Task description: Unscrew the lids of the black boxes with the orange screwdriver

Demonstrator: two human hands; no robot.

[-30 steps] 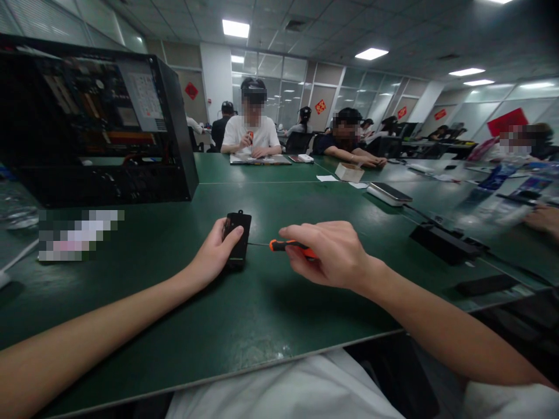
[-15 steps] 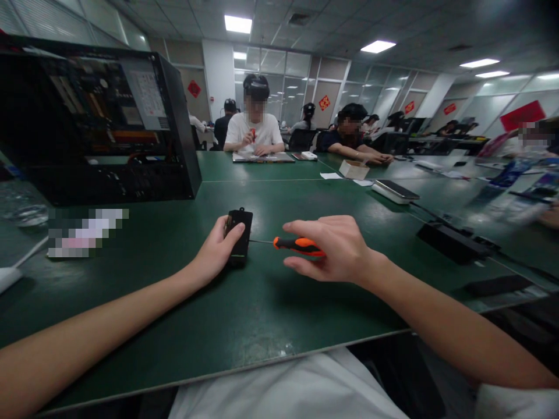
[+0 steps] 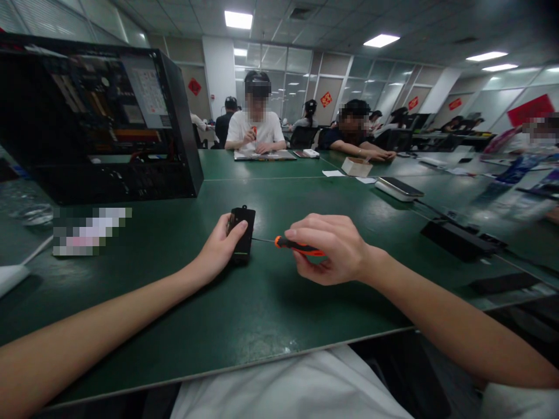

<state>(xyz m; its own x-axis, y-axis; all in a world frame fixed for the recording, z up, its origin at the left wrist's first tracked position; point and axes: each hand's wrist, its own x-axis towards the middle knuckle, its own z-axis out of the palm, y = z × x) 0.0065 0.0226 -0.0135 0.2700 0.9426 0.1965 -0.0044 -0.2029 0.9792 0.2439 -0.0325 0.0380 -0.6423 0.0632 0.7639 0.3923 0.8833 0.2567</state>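
Note:
My left hand (image 3: 222, 243) grips a small black rectangular device (image 3: 245, 237) with a mounting tab at its top, thumb across its face. It is held over the green table. From the right, a screwdriver (image 3: 301, 247) with an orange and black handle points at it, lying almost level. The thin shaft reaches the device's right side; whether its tip sits in a screw I cannot tell. Around the handle, my right hand (image 3: 334, 247) is closed, with thumb and fingers on the grip.
An open black computer case (image 3: 179, 128) stands at the left. Nearer me lies a blurred-out flat item (image 3: 91, 231). On the right are a white box with a dark top (image 3: 399, 189) and a black adapter (image 3: 456, 240) with cables. Across the green table (image 3: 279, 326), a person (image 3: 255, 131) works with a screwdriver.
My right fingers, spread around the screwdriver handle before, have closed onto it. My left hand and the device have stayed almost in place.

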